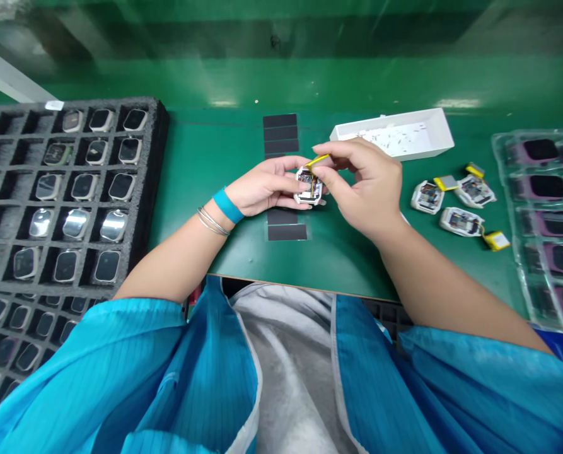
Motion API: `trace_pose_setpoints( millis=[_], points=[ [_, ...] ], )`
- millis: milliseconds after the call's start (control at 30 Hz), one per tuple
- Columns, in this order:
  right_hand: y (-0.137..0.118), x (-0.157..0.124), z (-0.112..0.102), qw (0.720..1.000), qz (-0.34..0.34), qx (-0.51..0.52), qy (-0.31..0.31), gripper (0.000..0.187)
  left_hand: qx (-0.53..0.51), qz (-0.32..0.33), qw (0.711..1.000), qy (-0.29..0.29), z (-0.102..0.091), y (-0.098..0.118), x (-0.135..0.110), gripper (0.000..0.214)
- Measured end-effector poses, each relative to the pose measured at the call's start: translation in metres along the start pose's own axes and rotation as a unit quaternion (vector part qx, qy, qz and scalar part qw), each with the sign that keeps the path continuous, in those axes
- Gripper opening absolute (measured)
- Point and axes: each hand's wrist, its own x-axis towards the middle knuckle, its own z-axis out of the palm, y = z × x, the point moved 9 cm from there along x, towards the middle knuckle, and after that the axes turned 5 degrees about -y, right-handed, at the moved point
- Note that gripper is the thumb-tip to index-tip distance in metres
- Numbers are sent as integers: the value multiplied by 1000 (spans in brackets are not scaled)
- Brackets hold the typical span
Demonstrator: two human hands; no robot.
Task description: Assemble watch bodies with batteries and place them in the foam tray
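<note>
Green table [338, 271] here, with a big foam tray [157, 164] of watches on the left, too many to count properly from this angle, a clear plastic tray [504, 157] on the right and a white box [435, 146] far off. Near the middle, the left hand [265, 186] cradles an opened watch [308, 186] while the right hand [369, 189] pinches a yellow battery [318, 161] narrowly at the watch. Looks light but fragile, so I'd hold the case edges, not the board. Also counted three more opened watches [427, 198], three loose-looking batteries [496, 240] and five dark strips [287, 232].

Bright overhead light, pale glare on the green workbench [357, 82], bowed wide-angle edges.
</note>
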Motion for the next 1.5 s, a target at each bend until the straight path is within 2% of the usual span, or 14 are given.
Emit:
trace_pose_setpoints(
  millis=[233, 333, 400, 467, 567, 633, 733, 900, 1067, 1133, 1267, 1367, 1433, 1500],
  points=[
    [5, 5, 10, 1000, -16, 8, 1, 24, 12, 2, 999, 50, -6, -6, 7, 21],
    [19, 8, 10, 998, 13, 51, 22, 29, 8, -1, 997, 71, -16, -8, 9, 18],
    [25, 7, 8, 997, 37, 59, 25, 25, 10, 4, 997, 76, -24, -4, 9, 17],
    [25, 5, 13, 998, 50, 30, -27, 14, 16, -1, 998, 68, -32, 1, 7, 16],
    [17, -7, 31, 987, 39, -56, -143, 4, 25, -28, 999, 30, -38, 3, 3, 15],
    [11, -15, 37, 979, 23, -116, -167, 6, 26, -41, 999, 3, -37, 2, 2, 14],
    [6, -21, 43, 972, 17, -166, -163, 8, 22, -49, 998, -23, -34, 0, 3, 13],
    [11, -19, 44, 974, 44, -170, -146, 9, 30, -57, 998, -22, -33, -1, 3, 10],
    [22, -14, 47, 973, 76, -168, -140, 2, 30, -55, 996, -57, -27, -1, 2, 12],
    [24, -13, 49, 972, 72, -177, -138, 3, 32, -56, 996, -54, -27, -1, 2, 12],
    [19, -18, 56, 967, 32, -209, -139, 8, 37, -71, 996, -31, -26, -1, 0, 9],
    [7, -32, 57, 966, -12, -215, -143, 9, 27, -71, 997, -23, -25, 0, -1, 9],
    [-3, -45, 53, 965, -47, -218, -135, 10, 22, -68, 997, -22, -25, 2, -2, 9],
    [-16, -54, 39, 967, -83, -219, -99, 10, 21, -67, 997, -27, -24, 2, -3, 9]
  ],
)
